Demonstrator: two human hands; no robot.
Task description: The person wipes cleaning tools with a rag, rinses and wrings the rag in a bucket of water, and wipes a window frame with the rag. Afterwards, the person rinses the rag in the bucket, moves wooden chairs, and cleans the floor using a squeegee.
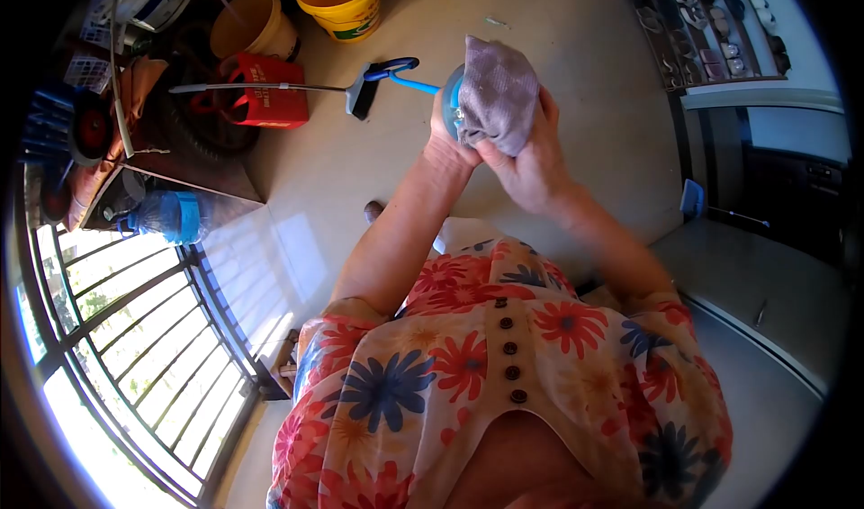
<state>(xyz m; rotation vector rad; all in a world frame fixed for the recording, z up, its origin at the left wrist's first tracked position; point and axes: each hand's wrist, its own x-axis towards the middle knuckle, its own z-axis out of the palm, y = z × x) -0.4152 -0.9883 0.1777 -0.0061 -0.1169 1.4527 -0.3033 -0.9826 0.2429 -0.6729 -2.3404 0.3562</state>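
Note:
My left hand (pixel 448 135) is closed around a rounded, see-through bluish object (pixel 451 104), held up in front of my chest. A blue strap or handle (pixel 412 83) sticks out from it to the left and ends in a dark blue loop. What kind of object it is, I cannot make out, since a cloth covers most of it. That grey-purple checked cloth (pixel 498 86) is gripped in my right hand (pixel 531 162) and pressed against the object's right side. My right thumb lies across the cloth's lower edge, with the other fingers partly behind it.
A yellow bucket (pixel 340 5), a second yellowish bucket (pixel 256 27) and a red container (pixel 270 93) stand at the upper left. A long-handled broom (pixel 360 95) lies beside them. A large water bottle (pixel 171 216) is near the barred window (pixel 144 329). Shoe racks (pixel 706 23) line the upper right.

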